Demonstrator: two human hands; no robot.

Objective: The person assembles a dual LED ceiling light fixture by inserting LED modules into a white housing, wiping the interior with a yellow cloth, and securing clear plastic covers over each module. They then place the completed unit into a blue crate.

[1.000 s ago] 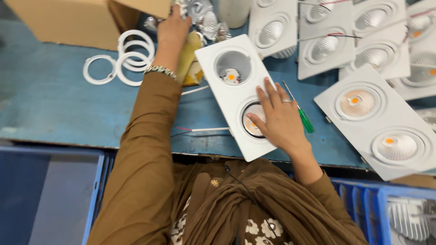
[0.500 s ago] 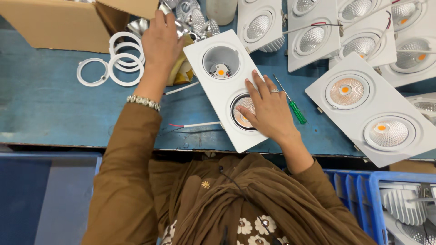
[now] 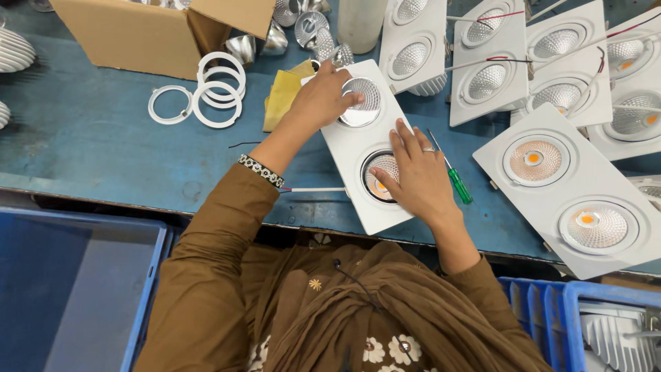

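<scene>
A white twin downlight housing point(image 3: 363, 148) lies tilted on the blue workbench point(image 3: 89, 151), directly under both hands. The left hand point(image 3: 318, 98) pinches a faceted silver reflector point(image 3: 361, 102) by its rim, over the housing's far opening. The right hand point(image 3: 413, 172) rests flat with fingers spread over the near opening, pressing the housing down without gripping anything.

Just right of the right hand a green-handled screwdriver point(image 3: 451, 172) lies beside the housing's edge. Farther right sits a finished twin fixture point(image 3: 568, 189) with two orange-centred lamps, and beyond the hands several more white fixtures point(image 3: 482, 62) crowd the bench, some trailing red and white wires. Left of the left hand a yellow cloth point(image 3: 284, 96) touches the housing's corner; farther left lie white plastic rings point(image 3: 210, 93), some overlapping, and a cardboard box point(image 3: 151, 31). Loose reflectors point(image 3: 303, 24) gather beyond the left hand's fingertips. Blue bins point(image 3: 76, 289) stand below the bench edge.
</scene>
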